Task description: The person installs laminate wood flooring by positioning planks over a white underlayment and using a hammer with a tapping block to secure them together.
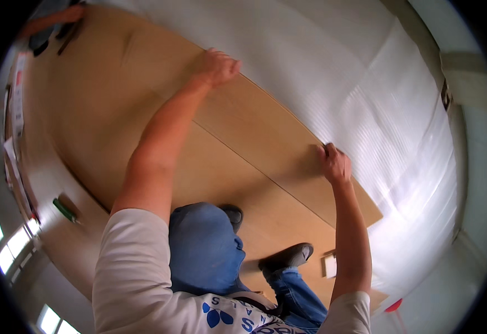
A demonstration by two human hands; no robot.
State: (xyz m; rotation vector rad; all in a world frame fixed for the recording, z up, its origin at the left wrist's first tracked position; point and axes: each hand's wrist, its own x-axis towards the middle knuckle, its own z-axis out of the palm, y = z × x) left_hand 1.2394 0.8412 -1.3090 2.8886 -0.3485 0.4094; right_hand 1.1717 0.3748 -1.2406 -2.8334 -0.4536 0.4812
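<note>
A long light-brown laminate floor plank (257, 131) lies slantwise in front of me, its near edge along a thin dark seam beside the laid floor planks (226, 181). My left hand (219, 68) curls its fingers over the plank's far edge, toward the upper middle. Farther right, nearer the plank's right end, my right hand (335, 162) grips that same edge. The fingertips of both hands partly disappear beyond the edge. Past the plank spreads a shiny white underlay sheet (377, 111).
Another person's arm (57, 19) reaches in at the upper left, near a thin dark tool (71, 38). A green-handled tool (64, 210) rests on the floor at left. Beside my shoe (288, 257) is a small pale block (330, 265). Long packaging (18, 100) lines the left side.
</note>
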